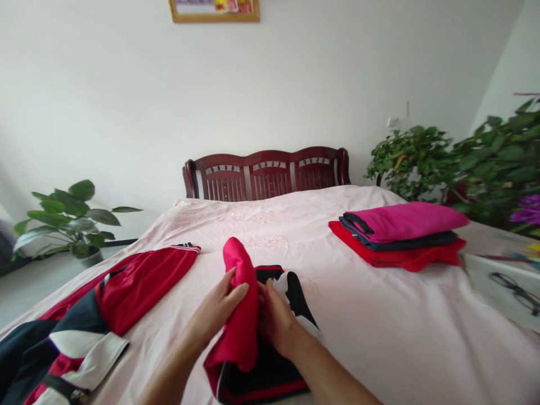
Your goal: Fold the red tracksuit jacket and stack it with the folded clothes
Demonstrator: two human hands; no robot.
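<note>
A red, black and white garment (242, 332) lies partly folded on the bed in front of me, its red part raised in a thick upright fold. My left hand (219, 306) is closed on the left side of this fold, thumb across its front. At the fold's right side, my right hand (278, 320) is closed on the same garment, with its fingertips partly hidden behind the red cloth. Black and white cloth with red edging spreads beneath and beyond my right hand. The garment's exact kind is hard to make out.
A red, dark and white garment (139, 292) lies spread at the left. On the right sits a stack of folded clothes (405, 225), beside glasses (517, 289) on a white surface. A pink sheet (379, 326) covers the bed, and a wooden headboard (270, 174) stands beyond.
</note>
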